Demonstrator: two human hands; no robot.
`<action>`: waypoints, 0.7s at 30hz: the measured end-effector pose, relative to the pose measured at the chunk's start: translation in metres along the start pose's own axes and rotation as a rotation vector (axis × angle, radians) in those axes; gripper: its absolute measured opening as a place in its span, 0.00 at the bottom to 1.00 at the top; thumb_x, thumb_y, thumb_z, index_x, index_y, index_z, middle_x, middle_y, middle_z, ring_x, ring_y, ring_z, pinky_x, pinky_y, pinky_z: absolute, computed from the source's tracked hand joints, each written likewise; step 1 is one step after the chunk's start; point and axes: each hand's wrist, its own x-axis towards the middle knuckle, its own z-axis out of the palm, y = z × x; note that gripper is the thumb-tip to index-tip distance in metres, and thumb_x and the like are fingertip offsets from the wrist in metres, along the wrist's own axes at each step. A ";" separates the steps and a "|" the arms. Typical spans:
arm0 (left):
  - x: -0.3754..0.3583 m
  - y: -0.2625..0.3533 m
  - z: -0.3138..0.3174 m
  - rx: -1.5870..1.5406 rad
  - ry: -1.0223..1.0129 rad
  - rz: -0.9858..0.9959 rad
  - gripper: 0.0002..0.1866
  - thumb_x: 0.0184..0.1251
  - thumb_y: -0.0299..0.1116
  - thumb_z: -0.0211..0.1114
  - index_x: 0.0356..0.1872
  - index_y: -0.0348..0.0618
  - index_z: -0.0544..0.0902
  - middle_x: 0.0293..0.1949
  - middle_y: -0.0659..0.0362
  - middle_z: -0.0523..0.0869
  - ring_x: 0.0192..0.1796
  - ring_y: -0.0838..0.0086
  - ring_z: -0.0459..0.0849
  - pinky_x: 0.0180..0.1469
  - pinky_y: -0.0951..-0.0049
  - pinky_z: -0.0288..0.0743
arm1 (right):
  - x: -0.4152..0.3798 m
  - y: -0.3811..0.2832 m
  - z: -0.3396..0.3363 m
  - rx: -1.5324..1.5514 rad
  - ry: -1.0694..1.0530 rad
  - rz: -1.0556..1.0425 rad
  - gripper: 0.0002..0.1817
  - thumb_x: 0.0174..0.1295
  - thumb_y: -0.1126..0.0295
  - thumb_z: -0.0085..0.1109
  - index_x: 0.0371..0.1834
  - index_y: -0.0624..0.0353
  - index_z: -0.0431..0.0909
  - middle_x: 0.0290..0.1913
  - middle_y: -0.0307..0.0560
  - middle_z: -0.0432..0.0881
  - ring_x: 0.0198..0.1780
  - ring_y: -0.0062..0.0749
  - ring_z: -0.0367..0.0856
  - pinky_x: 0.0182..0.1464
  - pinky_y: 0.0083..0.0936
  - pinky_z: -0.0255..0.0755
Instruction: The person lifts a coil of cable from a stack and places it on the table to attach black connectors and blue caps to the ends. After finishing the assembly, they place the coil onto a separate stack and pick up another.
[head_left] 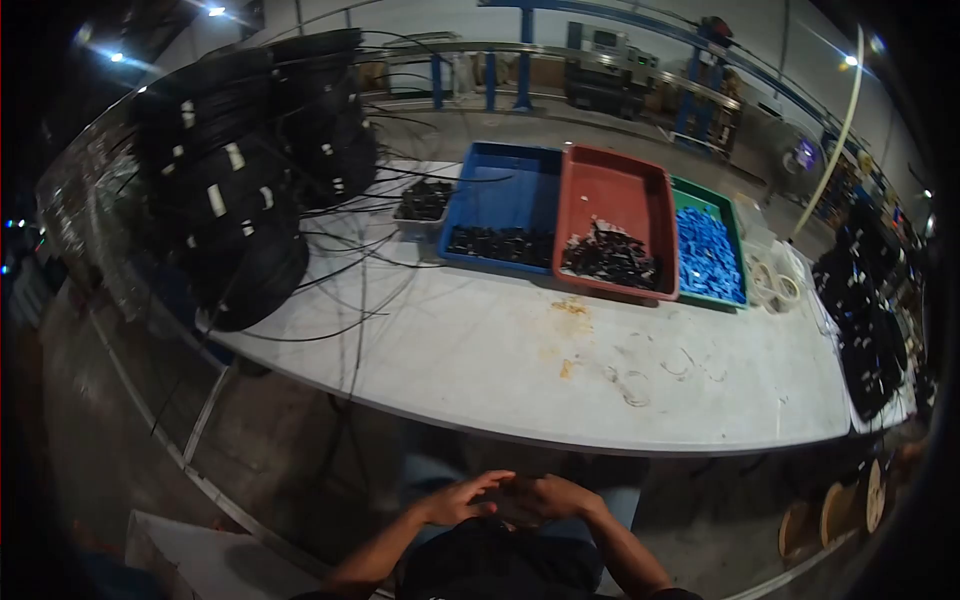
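Note:
Both hands are low in front of my body, below the near edge of the white table (480, 375). My left hand (460, 502) has its fingers stretched out toward the other hand, thumb apart, with nothing visible in it. My right hand (550, 498) is closed, its fingers curled in shadow; whatever it may hold cannot be made out. Neither hand touches the table. Nearest on the tabletop are yellow-brown stains (568, 368) and a few thin curved strands (632, 388).
Black cable coils (225, 190) are stacked left, loose ends across the table. Blue (505, 175) and red (615, 180) trays hold black parts; a green tray (742, 240) holds blue pieces (708, 255). Tape rolls (788, 289) are beside it. Wooden spools (832, 515) stand lower right.

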 end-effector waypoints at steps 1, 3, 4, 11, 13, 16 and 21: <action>-0.023 0.013 -0.003 -0.052 0.055 0.055 0.34 0.72 0.43 0.67 0.73 0.41 0.66 0.68 0.48 0.77 0.69 0.59 0.76 0.69 0.61 0.69 | -0.014 -0.018 -0.014 0.139 0.075 -0.103 0.20 0.69 0.58 0.58 0.56 0.60 0.80 0.55 0.56 0.84 0.54 0.52 0.83 0.54 0.41 0.78; -0.061 0.044 -0.017 -0.008 0.138 0.059 0.30 0.72 0.40 0.67 0.70 0.41 0.70 0.65 0.49 0.80 0.67 0.61 0.78 0.68 0.62 0.71 | -0.030 -0.043 -0.043 0.157 0.099 -0.230 0.19 0.69 0.60 0.59 0.58 0.59 0.79 0.55 0.55 0.84 0.55 0.51 0.83 0.55 0.39 0.77; -0.076 0.060 -0.024 0.032 0.194 0.063 0.26 0.72 0.37 0.67 0.67 0.41 0.74 0.62 0.51 0.83 0.65 0.63 0.79 0.67 0.64 0.72 | -0.037 -0.052 -0.059 0.188 0.134 -0.336 0.19 0.70 0.61 0.59 0.59 0.59 0.77 0.55 0.54 0.84 0.55 0.50 0.83 0.56 0.38 0.77; -0.136 0.171 -0.062 0.076 0.777 0.600 0.18 0.65 0.31 0.66 0.53 0.32 0.82 0.55 0.45 0.85 0.56 0.65 0.84 0.63 0.67 0.73 | -0.036 -0.070 -0.184 0.307 0.143 -0.544 0.14 0.70 0.73 0.61 0.57 0.60 0.78 0.51 0.46 0.86 0.53 0.30 0.84 0.56 0.29 0.76; -0.151 0.205 -0.071 0.248 0.981 0.515 0.21 0.66 0.40 0.66 0.51 0.32 0.82 0.52 0.46 0.85 0.56 0.64 0.83 0.63 0.63 0.71 | -0.022 -0.069 -0.211 0.372 0.227 -0.438 0.12 0.71 0.73 0.60 0.55 0.62 0.78 0.47 0.45 0.86 0.51 0.26 0.83 0.55 0.27 0.76; -0.160 0.248 -0.097 0.485 1.091 0.649 0.26 0.68 0.48 0.64 0.53 0.33 0.81 0.55 0.45 0.83 0.61 0.61 0.79 0.64 0.58 0.70 | 0.003 -0.072 -0.244 0.616 0.355 -0.400 0.12 0.72 0.70 0.60 0.54 0.64 0.77 0.42 0.42 0.84 0.45 0.24 0.83 0.49 0.23 0.77; -0.207 0.324 -0.166 0.789 1.232 0.745 0.31 0.76 0.48 0.51 0.69 0.33 0.71 0.67 0.43 0.75 0.70 0.58 0.73 0.70 0.61 0.60 | 0.031 -0.114 -0.328 0.656 0.526 -0.567 0.12 0.72 0.68 0.60 0.53 0.64 0.76 0.42 0.44 0.85 0.40 0.26 0.84 0.41 0.23 0.77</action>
